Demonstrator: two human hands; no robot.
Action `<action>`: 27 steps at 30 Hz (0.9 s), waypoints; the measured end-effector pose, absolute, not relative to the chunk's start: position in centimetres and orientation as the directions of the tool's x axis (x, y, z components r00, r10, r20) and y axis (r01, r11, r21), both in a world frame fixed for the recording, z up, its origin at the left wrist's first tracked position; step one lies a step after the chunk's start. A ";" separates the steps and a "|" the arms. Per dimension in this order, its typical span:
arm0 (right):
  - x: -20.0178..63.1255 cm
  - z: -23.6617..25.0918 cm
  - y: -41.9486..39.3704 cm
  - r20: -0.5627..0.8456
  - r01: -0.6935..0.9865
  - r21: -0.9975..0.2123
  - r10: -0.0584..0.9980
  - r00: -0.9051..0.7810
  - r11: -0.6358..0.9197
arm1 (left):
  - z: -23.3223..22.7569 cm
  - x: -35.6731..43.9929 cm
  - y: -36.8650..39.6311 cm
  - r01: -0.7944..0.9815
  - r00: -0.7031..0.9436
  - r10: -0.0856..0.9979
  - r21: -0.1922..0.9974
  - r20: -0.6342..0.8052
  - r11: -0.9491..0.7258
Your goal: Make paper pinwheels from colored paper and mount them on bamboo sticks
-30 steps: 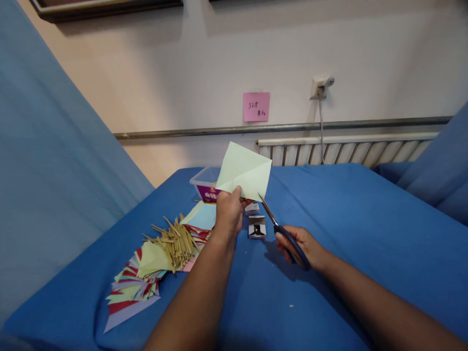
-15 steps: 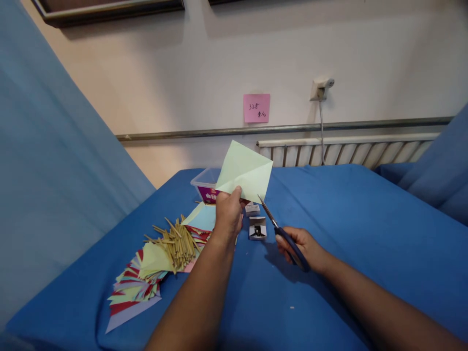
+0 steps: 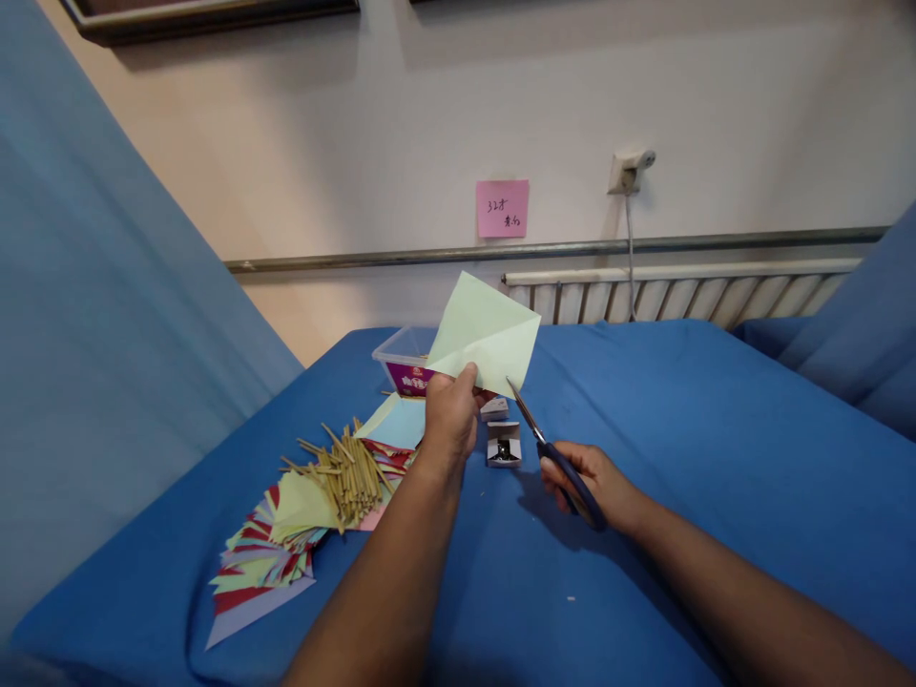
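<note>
Left hand (image 3: pixel 449 420) pinches light green paper sheet (image 3: pixel 485 331) by lower edge, lifts it upright above blue surface (image 3: pixel 679 458), so free edge is open for cutting. Right hand (image 3: pixel 597 482) closed through handles of scissors (image 3: pixel 551 453); blades point up-left, tip just beside lower right edge of sheet, whether touching cannot tell. On surface left of arm: pile of coloured paper triangles (image 3: pixel 261 563), bundle of thin sticks (image 3: pixel 347 472) on top. Small open box (image 3: pixel 504 445) and clear plastic container (image 3: pixel 405 367) behind hands, within reach.
</note>
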State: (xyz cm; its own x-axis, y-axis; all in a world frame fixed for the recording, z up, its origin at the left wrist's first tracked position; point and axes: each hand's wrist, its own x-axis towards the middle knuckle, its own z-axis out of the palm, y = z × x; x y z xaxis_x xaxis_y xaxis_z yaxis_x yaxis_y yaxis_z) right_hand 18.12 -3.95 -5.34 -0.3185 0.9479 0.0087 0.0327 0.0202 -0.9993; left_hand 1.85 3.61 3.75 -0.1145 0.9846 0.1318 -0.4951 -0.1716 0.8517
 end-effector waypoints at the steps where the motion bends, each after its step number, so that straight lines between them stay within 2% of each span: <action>1: 18.1 -5.3 -4.0 0.011 0.029 -0.999 0.949 -0.316 0.022 | 3.7 1.9 3.6 -0.494 -0.114 0.984 0.852 0.135 -0.174; 16: 18.1 -4.9 -4.1 0.001 0.006 -1.000 0.956 -0.295 0.003 | 3.7 1.6 3.8 -0.492 -0.123 0.985 0.854 0.122 -0.167; 27: 18.0 -4.6 -4.2 -0.013 0.027 -1.000 0.956 -0.294 -0.006 | 3.8 1.8 3.6 -0.470 -0.125 0.976 0.856 0.178 -0.217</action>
